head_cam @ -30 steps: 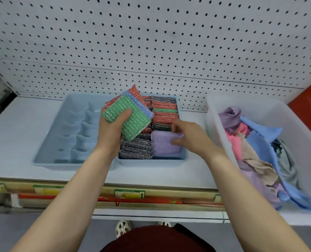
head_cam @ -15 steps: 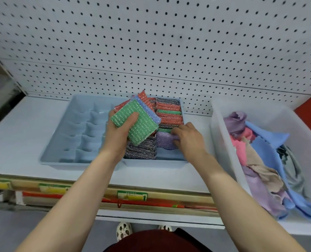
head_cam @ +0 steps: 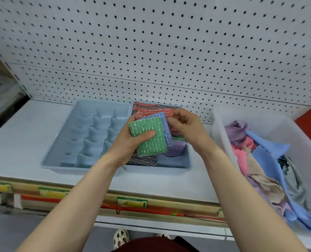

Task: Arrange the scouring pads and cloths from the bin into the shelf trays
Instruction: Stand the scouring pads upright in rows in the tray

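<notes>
While fanned in left hand [head_cam: 127, 144], 3 scouring pads [head_cam: 149, 137]; 2 trays [head_cam: 89, 110]

Green scouring pad [head_cam: 148, 136] atop fanned stack, over pad-filled tray [head_cam: 172, 163]

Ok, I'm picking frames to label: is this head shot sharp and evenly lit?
Head view: soft, even light, no glare; wide-angle bends the pegboard lines; mild motion blur on the right hand and the cloths; the green pad in the left hand reads clearly.

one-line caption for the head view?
Left hand grips stacked scouring pads; right hand reaches for them above the tray.
</notes>
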`<state>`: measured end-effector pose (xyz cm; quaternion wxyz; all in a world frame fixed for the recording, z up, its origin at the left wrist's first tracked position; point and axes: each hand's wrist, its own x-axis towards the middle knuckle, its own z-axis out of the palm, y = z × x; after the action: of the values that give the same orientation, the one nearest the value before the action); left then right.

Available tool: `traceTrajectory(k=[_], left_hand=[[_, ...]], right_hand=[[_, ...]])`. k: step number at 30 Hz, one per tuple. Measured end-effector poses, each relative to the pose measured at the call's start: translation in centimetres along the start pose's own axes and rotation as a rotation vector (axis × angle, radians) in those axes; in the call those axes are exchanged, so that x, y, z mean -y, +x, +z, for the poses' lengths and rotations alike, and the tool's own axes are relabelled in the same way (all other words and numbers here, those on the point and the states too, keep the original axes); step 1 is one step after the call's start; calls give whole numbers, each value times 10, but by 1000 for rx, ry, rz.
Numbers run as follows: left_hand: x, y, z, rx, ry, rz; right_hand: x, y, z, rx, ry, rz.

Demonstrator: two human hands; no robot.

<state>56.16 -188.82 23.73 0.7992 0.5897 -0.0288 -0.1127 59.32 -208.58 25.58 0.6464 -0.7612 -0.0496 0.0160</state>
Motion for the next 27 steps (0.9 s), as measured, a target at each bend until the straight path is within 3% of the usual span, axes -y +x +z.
traceTrajectory(k=[7, 13, 18, 22, 25, 27], left_hand=[[-5, 7, -5, -213, 43, 16], [-6, 11, -20, -404, -23, 89], [-4, 8, -13, -411, -23, 108], [-1, 4, -9, -396, 15, 104], [2, 0, -9, -414, 22, 109], [3, -3, -10, -422, 28, 109]], right_hand=[[-9, -5, -10, -333, 126, 11], [-30, -22, -40, -33, -533, -44], [-35, -29, -31, -48, -663, -90], [-41, -38, -14, 13, -964, -212], [-46, -41, -9, -137, -933, -276], [-51, -42, -9, -124, -943, -291]])
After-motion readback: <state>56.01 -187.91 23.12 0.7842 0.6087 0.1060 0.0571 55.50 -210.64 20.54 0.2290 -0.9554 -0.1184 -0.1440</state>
